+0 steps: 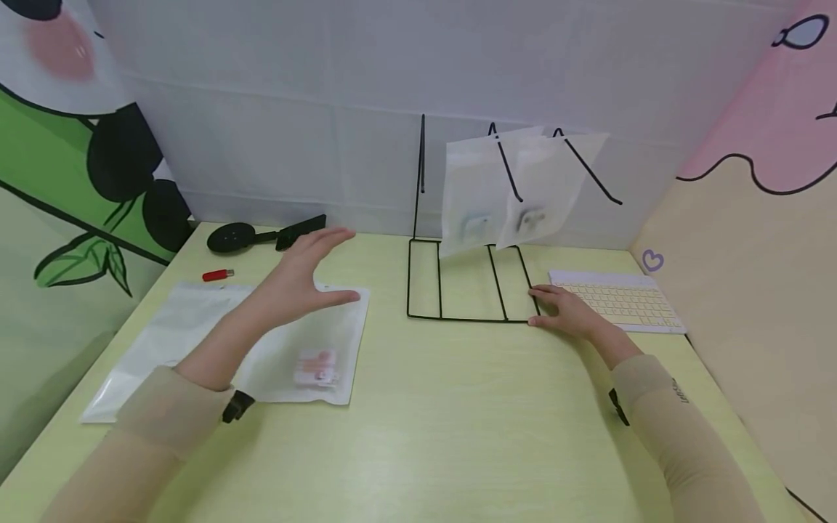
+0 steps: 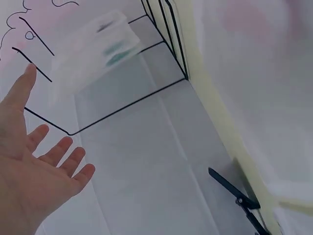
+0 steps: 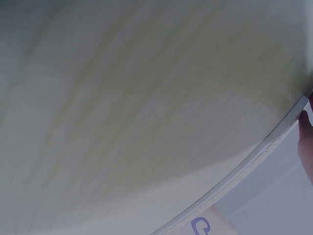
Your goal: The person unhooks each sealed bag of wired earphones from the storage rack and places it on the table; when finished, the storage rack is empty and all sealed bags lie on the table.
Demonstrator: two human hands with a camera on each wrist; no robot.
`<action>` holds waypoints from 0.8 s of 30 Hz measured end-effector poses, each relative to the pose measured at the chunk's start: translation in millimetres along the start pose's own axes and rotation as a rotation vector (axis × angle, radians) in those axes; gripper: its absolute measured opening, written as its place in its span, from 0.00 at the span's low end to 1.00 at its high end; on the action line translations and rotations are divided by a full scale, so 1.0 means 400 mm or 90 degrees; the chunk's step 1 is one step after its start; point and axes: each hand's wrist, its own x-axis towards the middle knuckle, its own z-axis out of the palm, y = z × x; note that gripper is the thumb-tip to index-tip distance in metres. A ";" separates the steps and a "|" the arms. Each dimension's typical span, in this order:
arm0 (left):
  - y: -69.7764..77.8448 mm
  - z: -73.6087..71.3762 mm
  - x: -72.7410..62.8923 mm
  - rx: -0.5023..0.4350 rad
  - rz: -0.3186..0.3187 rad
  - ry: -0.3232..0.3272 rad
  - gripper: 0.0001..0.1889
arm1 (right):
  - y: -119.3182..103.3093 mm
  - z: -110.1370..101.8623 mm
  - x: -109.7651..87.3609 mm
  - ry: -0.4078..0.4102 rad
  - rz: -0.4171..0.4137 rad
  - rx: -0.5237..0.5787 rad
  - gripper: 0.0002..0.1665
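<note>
A black wire rack (image 1: 471,320) stands towards the back of the table, with upright prongs behind its flat base. Two translucent white bags (image 1: 477,190) hang on its prongs, small items showing faintly inside. My right hand (image 1: 567,314) touches the base's front right corner, thumb and fingers apart; only a bit of that hand (image 3: 306,147) shows in the right wrist view. Raised in the air left of the rack, my left hand (image 1: 290,280) holds nothing, its thumb spread from its fingers. Below it lie white plastic bags (image 1: 275,374), one with a small pinkish item inside.
Beside my right hand lies a white keyboard (image 1: 617,299). At the back left are a black round-headed thing with a handle (image 1: 233,238) and a red USB stick (image 1: 217,275). A white cloth backdrop (image 1: 294,145) rises behind the table, with printed side panels.
</note>
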 end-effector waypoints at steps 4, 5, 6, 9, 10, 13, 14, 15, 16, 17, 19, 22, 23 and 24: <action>0.040 0.054 0.049 -0.066 0.013 0.052 0.45 | 0.002 0.000 -0.001 -0.001 0.002 0.004 0.47; 0.048 0.070 0.062 -0.079 0.018 0.071 0.45 | 0.001 0.000 -0.002 0.000 0.002 0.002 0.47; 0.055 0.086 0.077 -0.095 0.023 0.094 0.44 | 0.001 -0.001 -0.002 0.000 0.001 0.002 0.47; 0.074 0.132 0.122 -0.152 0.035 0.159 0.41 | 0.000 -0.002 -0.002 0.002 0.000 0.000 0.47; 0.081 0.145 0.136 -0.172 0.036 0.177 0.40 | 0.000 -0.001 -0.002 0.002 -0.001 -0.001 0.47; 0.103 0.180 0.181 -0.231 0.029 0.225 0.38 | 0.000 -0.001 -0.003 0.000 0.001 -0.004 0.47; 0.109 0.190 0.197 -0.246 0.027 0.238 0.37 | 0.000 -0.001 -0.003 -0.001 0.002 -0.007 0.47; 0.115 0.199 0.212 -0.264 0.021 0.248 0.36 | 0.001 -0.001 -0.004 -0.001 0.002 -0.008 0.47; 0.119 0.208 0.229 -0.283 0.017 0.257 0.36 | 0.001 -0.001 -0.004 -0.001 0.002 -0.009 0.47; 0.122 0.216 0.244 -0.301 0.011 0.262 0.35 | 0.001 -0.001 -0.004 -0.001 0.002 -0.010 0.47; 0.126 0.232 0.275 -0.333 0.003 0.269 0.35 | 0.002 -0.002 -0.004 0.000 0.001 -0.012 0.48; 0.124 0.255 0.319 -0.366 -0.001 0.278 0.34 | 0.002 -0.003 -0.002 0.000 -0.001 -0.012 0.48; 0.122 0.263 0.331 -0.368 -0.004 0.281 0.33 | 0.001 -0.003 -0.001 0.000 -0.001 -0.013 0.48; 0.119 0.272 0.342 -0.368 -0.005 0.286 0.32 | 0.002 -0.002 -0.001 -0.001 0.000 -0.012 0.48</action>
